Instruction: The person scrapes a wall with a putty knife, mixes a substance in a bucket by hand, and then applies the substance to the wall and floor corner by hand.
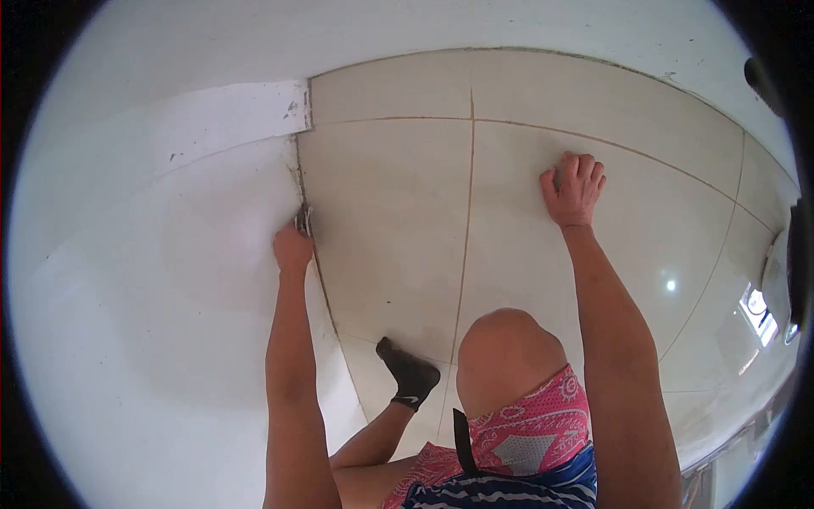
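My left hand [293,247] is closed around a small dark tool [303,220], whose tip touches the seam where the white wall [212,280] meets the tiled floor [390,229]. Dark grime marks that seam above the tool. To the right, my right hand [577,188] rests on a floor tile with its fingers curled down and bent; nothing shows in it.
A bent knee [507,352] and a foot in a dark sock [410,373] are on the floor below. A white wall ledge [246,119] juts out at the upper left. Dark objects [795,263] stand at the right edge.
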{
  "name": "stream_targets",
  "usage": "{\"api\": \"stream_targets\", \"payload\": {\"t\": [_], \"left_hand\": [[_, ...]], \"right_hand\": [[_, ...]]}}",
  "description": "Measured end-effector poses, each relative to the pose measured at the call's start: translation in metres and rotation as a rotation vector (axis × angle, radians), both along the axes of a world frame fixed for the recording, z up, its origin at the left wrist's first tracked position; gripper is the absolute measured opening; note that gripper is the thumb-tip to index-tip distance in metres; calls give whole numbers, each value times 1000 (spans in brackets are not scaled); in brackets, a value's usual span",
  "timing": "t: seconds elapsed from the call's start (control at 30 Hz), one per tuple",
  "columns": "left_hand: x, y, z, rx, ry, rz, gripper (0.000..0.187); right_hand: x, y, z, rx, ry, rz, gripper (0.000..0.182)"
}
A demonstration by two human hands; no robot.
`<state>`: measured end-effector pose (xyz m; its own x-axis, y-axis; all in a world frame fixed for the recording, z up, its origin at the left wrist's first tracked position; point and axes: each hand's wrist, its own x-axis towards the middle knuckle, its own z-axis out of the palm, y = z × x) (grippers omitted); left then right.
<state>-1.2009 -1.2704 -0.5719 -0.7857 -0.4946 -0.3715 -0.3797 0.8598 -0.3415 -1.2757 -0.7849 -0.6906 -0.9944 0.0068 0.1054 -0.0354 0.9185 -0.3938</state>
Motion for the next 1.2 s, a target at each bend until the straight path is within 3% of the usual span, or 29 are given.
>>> {"api": "stream_targets", "payload": {"t": [0.1, 0.23, 0.4, 0.53, 0.6, 0.7, 0.9, 1.1, 1.2], "left_hand": [[12, 10, 10, 42, 188, -89, 26], [35, 17, 15, 17, 142, 16, 25], [52, 19, -2, 84, 355, -19, 22], [36, 18, -21, 89, 279, -49, 19], [34, 19, -32, -2, 188, 29, 16], [33, 15, -40, -77, 173, -37, 15], [-18, 24, -13, -6, 472, 12, 16], [-38, 2, -26, -68, 251, -16, 20], [-35, 11, -35, -1, 305, -26, 22]], "right_hand": [[1, 1, -1, 10, -3, -9, 30], [0, 0, -2, 16, -3, -20, 30], [0, -2, -1, 21, 22, -9, 29], [0, -1, 1, 27, -6, -11, 29], [0, -1, -1, 19, -1, -18, 29], [0, -2, 1, 18, 6, -20, 28], [0, -3, 1, 36, 11, -13, 29], [3, -2, -4, 51, 53, -3, 29], [5, -3, -3, 43, 60, 0, 29]]}}
